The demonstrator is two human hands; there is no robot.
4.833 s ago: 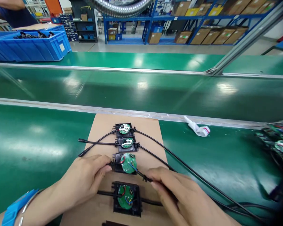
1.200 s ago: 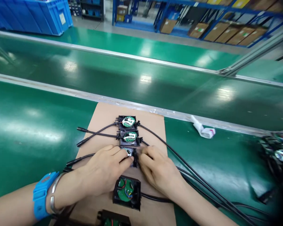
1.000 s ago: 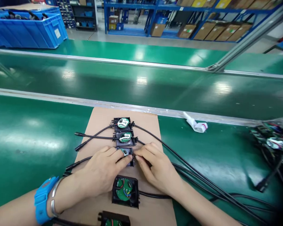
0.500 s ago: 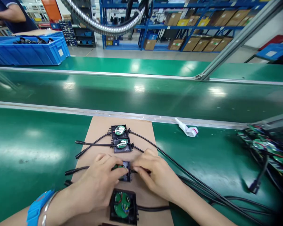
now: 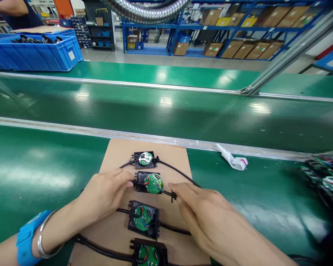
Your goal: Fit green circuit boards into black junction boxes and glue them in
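Observation:
Several small black plastic housings with green circuit boards lie in a column on a cardboard sheet. My left hand pinches the black cable at the left end of the second housing from the far side. Its circuit board sits shifted to the right, partly over the housing's edge, with red, blue and yellow wires showing. My right hand grips the cable on the other side, just behind its black strain relief, which is outside the housing. The farthest housing's board carries white material on top.
Nearer me lie a third housing and a fourth housing, each with cables. A crumpled white wrapper is right of the cardboard. Loose boards and wires pile up at far right. A blue bin stands across the bench near another person.
Both hands have moved away from the third housing to the second one. There the board now sits farther right, and the right-hand cable's strain relief is out of the housing.

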